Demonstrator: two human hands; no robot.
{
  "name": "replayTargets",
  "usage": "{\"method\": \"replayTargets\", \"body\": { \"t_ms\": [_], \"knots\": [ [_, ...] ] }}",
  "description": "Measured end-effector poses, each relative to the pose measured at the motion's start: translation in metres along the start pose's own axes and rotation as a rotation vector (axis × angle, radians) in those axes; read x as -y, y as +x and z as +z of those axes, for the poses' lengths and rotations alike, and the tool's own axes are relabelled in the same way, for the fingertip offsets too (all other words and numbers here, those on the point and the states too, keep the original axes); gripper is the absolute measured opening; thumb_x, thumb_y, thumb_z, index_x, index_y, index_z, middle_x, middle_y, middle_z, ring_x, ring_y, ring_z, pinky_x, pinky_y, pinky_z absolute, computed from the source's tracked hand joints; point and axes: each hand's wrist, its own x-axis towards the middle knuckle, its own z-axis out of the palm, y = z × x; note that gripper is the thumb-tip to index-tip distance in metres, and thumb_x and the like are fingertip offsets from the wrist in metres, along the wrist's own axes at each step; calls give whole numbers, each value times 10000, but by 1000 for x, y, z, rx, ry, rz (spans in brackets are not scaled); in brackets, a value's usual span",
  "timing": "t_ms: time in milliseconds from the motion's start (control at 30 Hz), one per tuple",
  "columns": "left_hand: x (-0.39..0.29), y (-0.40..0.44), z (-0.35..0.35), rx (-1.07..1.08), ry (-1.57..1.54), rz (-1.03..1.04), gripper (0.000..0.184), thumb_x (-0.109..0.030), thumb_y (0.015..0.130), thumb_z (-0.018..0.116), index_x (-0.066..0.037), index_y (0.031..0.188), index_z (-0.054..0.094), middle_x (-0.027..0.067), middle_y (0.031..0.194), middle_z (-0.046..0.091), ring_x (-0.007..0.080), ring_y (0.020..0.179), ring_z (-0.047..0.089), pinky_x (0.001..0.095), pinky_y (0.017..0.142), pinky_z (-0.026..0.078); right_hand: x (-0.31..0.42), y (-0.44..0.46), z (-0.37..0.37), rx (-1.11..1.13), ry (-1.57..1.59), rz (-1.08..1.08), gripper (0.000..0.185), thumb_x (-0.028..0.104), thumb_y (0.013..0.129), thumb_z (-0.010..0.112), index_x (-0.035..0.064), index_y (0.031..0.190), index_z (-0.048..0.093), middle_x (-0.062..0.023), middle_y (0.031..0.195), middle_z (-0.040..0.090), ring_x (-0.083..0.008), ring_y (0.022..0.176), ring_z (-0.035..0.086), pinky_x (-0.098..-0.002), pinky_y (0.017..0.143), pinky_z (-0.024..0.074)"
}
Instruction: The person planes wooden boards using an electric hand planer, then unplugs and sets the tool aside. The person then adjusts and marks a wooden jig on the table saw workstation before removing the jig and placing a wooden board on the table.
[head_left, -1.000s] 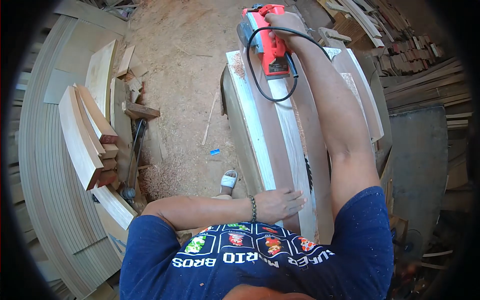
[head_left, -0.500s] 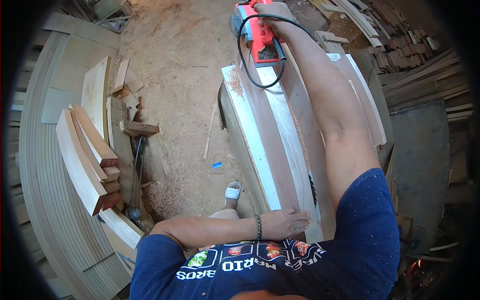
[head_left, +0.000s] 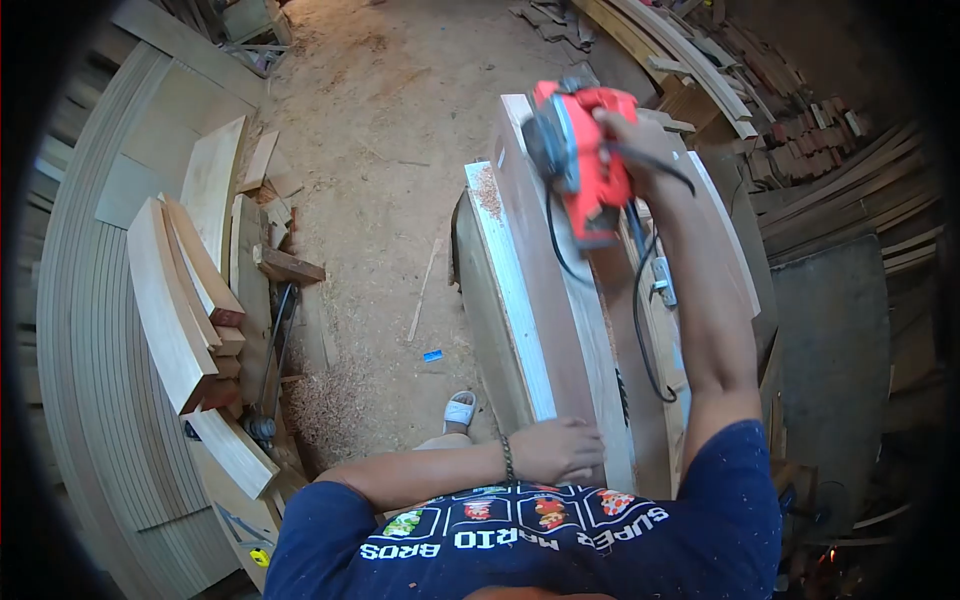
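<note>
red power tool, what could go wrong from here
The dangling cord could snag or slip under the red power tool. The left hand lies at the near end of the board, so it might be hit if the tool ran that way. The toothed blade close by could also cut it.

Curved timbers (head_left: 165, 310) lie left of the board (head_left: 548, 300) and planer (head_left: 592, 165).

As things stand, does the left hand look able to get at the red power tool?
Probably yes: the left hand has its arm bent and mostly bare board ahead, though the right hand holds the red power tool.
</note>
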Motion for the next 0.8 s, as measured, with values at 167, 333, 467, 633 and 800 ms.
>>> {"method": "replayTargets", "body": {
  "t_ms": [167, 333, 467, 633, 800],
  "knots": [
    [-28, 21, -73, -525, 111, -513, 635, -493, 781, 749, -53, 1196, 553, 99, 693, 624, 244, 600, 629, 355, 561, 483, 19, -157, -68, 165, -26, 141, 511, 541, 852, 667, 33, 838, 621, -15, 683, 590, -96, 494, 556, -233, 449, 454],
    [-77, 80, -54, -426, 127, -426, 614, -529, 789, 720, -51, 1141, 562, 146, 746, 635, 331, 674, 640, 407, 619, 497, 3, -282, -132, 204, -88, 222, 509, 537, 895, 623, 35, 961, 569, -3, 696, 565, -78, 504, 534, -220, 484, 455],
    [-146, 119, -10, -269, -133, -341, 331, -364, 877, 655, -43, 806, 619, 139, 663, 612, 306, 601, 617, 387, 560, 483, -10, -371, -173, 195, -101, 244, 470, 478, 898, 647, 18, 979, 596, -15, 733, 596, -107, 575, 588, -250, 547, 486],
    [-209, 196, -23, -331, -438, -289, 494, -441, 883, 601, 10, 687, 641, 144, 537, 552, 230, 518, 582, 360, 515, 442, -35, -488, -207, 170, -522, -103, 362, 323, 919, 626, -23, 1022, 611, -42, 724, 619, -158, 640, 612, -299, 570, 477],
    [-203, 268, -6, -414, -887, -574, 375, -277, 869, 627, 15, 635, 601, 67, 530, 542, 129, 501, 557, 311, 474, 425, -33, -607, -224, -21, -256, 363, 320, 260, 902, 627, -26, 1037, 579, -28, 641, 582, -78, 482, 521, -238, 465, 425]
  ]
}}
